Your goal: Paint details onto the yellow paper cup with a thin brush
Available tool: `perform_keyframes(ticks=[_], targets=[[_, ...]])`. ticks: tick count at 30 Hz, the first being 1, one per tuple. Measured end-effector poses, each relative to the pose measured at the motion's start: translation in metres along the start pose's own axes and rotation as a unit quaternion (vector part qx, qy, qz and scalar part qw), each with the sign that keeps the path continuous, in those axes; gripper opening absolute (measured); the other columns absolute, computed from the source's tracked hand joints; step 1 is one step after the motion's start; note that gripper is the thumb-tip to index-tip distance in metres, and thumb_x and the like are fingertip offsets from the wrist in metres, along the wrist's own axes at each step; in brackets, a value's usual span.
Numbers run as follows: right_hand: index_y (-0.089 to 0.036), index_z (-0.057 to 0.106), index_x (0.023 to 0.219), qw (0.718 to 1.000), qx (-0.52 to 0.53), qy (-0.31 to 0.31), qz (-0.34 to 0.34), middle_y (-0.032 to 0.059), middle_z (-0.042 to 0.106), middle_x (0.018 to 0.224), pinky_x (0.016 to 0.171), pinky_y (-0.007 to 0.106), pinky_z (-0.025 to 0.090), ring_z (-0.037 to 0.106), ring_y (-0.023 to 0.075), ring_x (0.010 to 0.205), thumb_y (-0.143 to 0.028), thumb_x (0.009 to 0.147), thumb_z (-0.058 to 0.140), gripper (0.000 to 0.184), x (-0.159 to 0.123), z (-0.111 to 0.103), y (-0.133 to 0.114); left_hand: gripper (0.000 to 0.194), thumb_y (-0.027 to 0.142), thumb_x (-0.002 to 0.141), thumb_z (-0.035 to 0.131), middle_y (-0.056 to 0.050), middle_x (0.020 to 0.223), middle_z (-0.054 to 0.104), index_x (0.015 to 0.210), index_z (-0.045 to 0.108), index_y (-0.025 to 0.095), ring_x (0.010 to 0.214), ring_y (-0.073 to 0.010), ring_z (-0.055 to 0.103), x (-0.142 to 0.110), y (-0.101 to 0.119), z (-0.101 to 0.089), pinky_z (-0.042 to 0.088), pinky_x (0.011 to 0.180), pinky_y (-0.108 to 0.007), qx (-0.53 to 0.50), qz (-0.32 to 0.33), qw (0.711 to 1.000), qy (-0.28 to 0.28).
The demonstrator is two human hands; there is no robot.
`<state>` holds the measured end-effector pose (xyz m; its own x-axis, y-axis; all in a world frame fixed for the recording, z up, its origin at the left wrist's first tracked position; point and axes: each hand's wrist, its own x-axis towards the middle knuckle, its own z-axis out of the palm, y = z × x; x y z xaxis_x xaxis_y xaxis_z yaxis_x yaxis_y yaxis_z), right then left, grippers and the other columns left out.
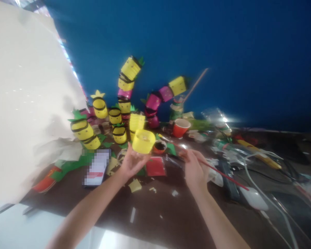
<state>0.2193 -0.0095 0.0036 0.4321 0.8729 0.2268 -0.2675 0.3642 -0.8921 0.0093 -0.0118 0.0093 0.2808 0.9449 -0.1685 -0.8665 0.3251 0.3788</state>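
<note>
Held up over the table in my left hand (134,160) is a yellow cup (144,141), its opening tipped toward me. My right hand (196,169) pinches a thin red paintbrush (223,175); its handle slants down to the right and its tip end points left. Between the hands stands a small red cup with dark paint (160,146). A red square (156,166) lies on the table just below it. Behind the held cup rises a stack of yellow cups (137,122). The picture is blurred, so the brush tip is hard to make out.
Stacked yellow and magenta cups (126,84) with black bands and green paper leaves stand against the blue wall. A phone (97,167) lies left, a red-orange cup (181,128) behind. Cables, a power strip (228,178) and a yellow glue gun (259,154) crowd the right.
</note>
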Motion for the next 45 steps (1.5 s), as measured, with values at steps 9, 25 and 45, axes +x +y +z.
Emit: perform_keyframes(ticks=[9, 25, 45], targets=[[-0.021, 0.067, 0.077, 0.974, -0.218, -0.062, -0.019, 0.0033, 0.072, 0.069, 0.073, 0.036, 0.052, 0.067, 0.0216, 0.07, -0.046, 0.08, 0.061, 0.025, -0.011, 0.004, -0.013, 0.076, 0.063, 0.087, 0.041, -0.02, 0.121, 0.063, 0.146, 0.03, 0.016, 0.104, -0.0253, 0.066, 0.002, 0.009, -0.007, 0.054, 0.088, -0.035, -0.054, 0.004, 0.998, 0.008], [-0.023, 0.056, 0.078, 0.886, -0.38, -0.251, -0.087, 0.004, 0.072, 0.072, 0.068, 0.03, 0.048, 0.068, 0.0207, 0.074, -0.038, 0.09, 0.044, 0.022, 0.014, 0.051, -0.018, 0.073, 0.07, 0.084, 0.036, -0.009, 0.084, 0.072, 0.127, 0.055, 0.015, 0.066, -0.0169, 0.068, 0.003, 0.008, -0.002, 0.055, 0.059, -0.025, -0.019, 0.111, 0.993, 0.045], [-0.023, 0.047, 0.077, 0.773, -0.523, -0.345, -0.101, 0.0036, 0.064, 0.064, 0.059, 0.026, 0.038, 0.064, 0.0211, 0.063, -0.032, 0.095, 0.039, 0.022, 0.034, 0.088, -0.02, 0.066, 0.068, 0.084, 0.039, -0.011, 0.124, 0.064, 0.132, 0.051, 0.025, 0.12, -0.0297, 0.057, 0.008, 0.005, -0.003, 0.036, 0.105, -0.057, -0.003, 0.105, 0.994, 0.031]])
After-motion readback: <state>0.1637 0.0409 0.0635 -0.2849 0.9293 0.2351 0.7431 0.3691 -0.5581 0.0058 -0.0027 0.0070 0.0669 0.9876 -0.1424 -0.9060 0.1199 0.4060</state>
